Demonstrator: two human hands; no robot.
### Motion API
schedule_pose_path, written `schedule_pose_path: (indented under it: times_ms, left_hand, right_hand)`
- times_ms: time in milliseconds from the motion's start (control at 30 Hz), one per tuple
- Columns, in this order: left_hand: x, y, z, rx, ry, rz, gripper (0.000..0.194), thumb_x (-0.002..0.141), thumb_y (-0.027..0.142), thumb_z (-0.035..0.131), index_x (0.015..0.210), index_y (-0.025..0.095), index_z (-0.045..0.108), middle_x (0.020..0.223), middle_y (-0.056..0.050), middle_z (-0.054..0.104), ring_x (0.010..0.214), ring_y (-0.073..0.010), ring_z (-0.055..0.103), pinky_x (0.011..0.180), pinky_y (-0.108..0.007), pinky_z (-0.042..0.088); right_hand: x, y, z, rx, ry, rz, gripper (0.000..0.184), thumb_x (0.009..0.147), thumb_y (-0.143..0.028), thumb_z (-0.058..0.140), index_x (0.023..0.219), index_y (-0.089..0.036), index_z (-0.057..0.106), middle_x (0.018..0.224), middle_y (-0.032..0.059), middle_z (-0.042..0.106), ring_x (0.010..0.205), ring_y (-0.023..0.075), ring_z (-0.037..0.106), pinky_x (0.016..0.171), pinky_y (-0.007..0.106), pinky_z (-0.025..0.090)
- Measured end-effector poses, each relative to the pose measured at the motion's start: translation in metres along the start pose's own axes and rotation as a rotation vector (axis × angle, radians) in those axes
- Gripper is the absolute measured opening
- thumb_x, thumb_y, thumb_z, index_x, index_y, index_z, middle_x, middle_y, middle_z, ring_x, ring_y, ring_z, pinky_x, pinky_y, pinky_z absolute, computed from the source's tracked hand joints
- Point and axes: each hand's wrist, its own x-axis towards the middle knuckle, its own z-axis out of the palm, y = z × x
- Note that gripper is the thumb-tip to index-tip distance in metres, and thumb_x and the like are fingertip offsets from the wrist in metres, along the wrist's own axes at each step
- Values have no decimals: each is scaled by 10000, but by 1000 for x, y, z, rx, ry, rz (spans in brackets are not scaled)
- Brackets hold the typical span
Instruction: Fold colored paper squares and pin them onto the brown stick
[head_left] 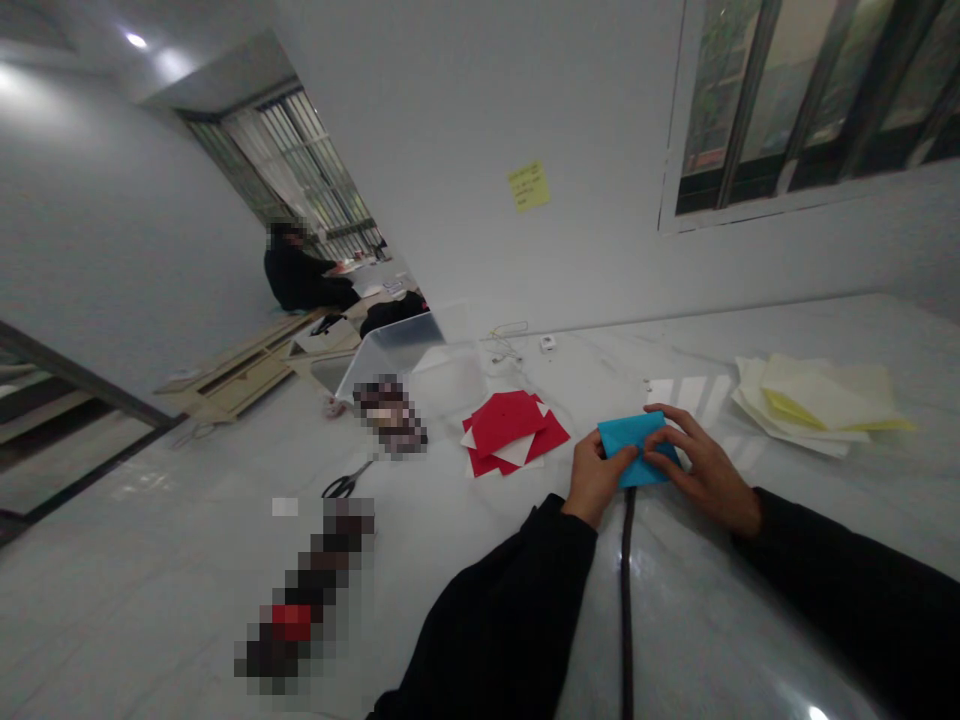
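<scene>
A small folded piece of blue paper [630, 432], flat and roughly rectangular, is held between my two hands just above the white marbled table. My left hand [594, 480] grips its left side, thumb on the near face and fingers behind. On the right side, my right hand [705, 470] has its thumb and fingers closed on the paper's edge. Directly to the left lies a pile of red and white folded paper pieces [510, 425]. Below the blue paper a dark cord [628, 600] runs toward me.
Cream and yellow paper sheets [817, 405] lie at the right. Scissors [345, 484] rest at the left, near two pixelated objects. A clear plastic bin [390, 345] stands at the far left edge. A yellow note [529, 187] is on the wall. Another person [300, 275] sits in the background.
</scene>
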Motion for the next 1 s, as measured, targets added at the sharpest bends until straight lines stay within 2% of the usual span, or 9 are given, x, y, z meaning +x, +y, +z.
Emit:
schedule_pose_path:
  times_ms: [100, 200, 267, 333, 433, 600, 733, 833, 1000]
  left_hand:
    - [2, -2, -1, 1, 37, 8, 358, 673, 289, 778, 985, 129, 706, 895, -83, 736, 765, -200, 654, 743, -321, 519]
    - [3, -4, 0, -37, 80, 19, 338, 697, 317, 764, 976, 134, 712, 919, -84, 734, 795, -200, 652, 777, -326, 517]
    - [3, -4, 0, -88, 122, 14, 321, 723, 351, 745, 955, 132, 713, 928, -89, 731, 817, -203, 653, 799, -332, 514]
    - [3, -3, 0, -168, 157, -6, 328, 742, 389, 731, 945, 132, 710, 931, -92, 727, 843, -207, 656, 828, -340, 509]
    - [2, 0, 1, -280, 153, -34, 365, 735, 409, 749, 976, 139, 702, 977, -98, 724, 899, -214, 660, 890, -357, 498]
    - [0, 1, 2, -263, 106, -46, 388, 696, 385, 795, 976, 136, 696, 983, -108, 721, 892, -217, 659, 892, -375, 505]
    - [1, -3, 0, -239, 103, -33, 423, 680, 403, 808, 988, 137, 694, 1000, -116, 723, 899, -226, 666, 885, -388, 516]
    - [2, -2, -2, -239, 79, -30, 461, 663, 402, 823, 1018, 139, 692, 1027, -121, 724, 936, -237, 672, 911, -400, 514]
    - [0, 2, -3, -227, 39, -3, 470, 665, 383, 826, 1037, 132, 687, 1024, -120, 725, 917, -228, 672, 909, -401, 514]
  right_hand:
    - [5, -6, -5, 55, -29, 10, 146, 954, -369, 540, 937, -242, 611, 1462, 78, 450, 1311, 281, 483, 1073, 478, 413]
    - [14, -5, -13, 49, 82, 26, 158, 955, -382, 536, 922, -246, 611, 1403, 78, 515, 1288, 272, 500, 1075, 473, 399]
    - [22, 6, -20, 1, 189, 50, 173, 947, -390, 538, 916, -242, 622, 1300, 89, 581, 1202, 270, 556, 1003, 449, 451]
    - [28, 25, -27, -70, 232, 104, 190, 931, -397, 546, 917, -230, 636, 1129, 94, 641, 1015, 253, 624, 820, 384, 518]
    - [32, 57, -32, -212, 108, 173, 167, 907, -355, 555, 896, -214, 644, 862, 58, 679, 748, 210, 623, 689, 339, 486]
    - [38, 85, -25, -363, -44, 165, 202, 916, -309, 499, 919, -192, 663, 850, 86, 706, 742, 222, 630, 669, 329, 434]
    - [56, 89, -12, -435, -63, 110, 242, 921, -276, 465, 907, -182, 687, 866, 106, 707, 773, 238, 637, 691, 341, 437]
    - [61, 87, -6, -402, -89, 89, 263, 924, -274, 460, 927, -183, 707, 934, 111, 719, 851, 256, 656, 760, 364, 474]
    - [37, 58, -2, -155, -8, 195, 293, 940, -383, 483, 1003, -196, 700, 1006, 91, 729, 886, 260, 683, 822, 399, 517]
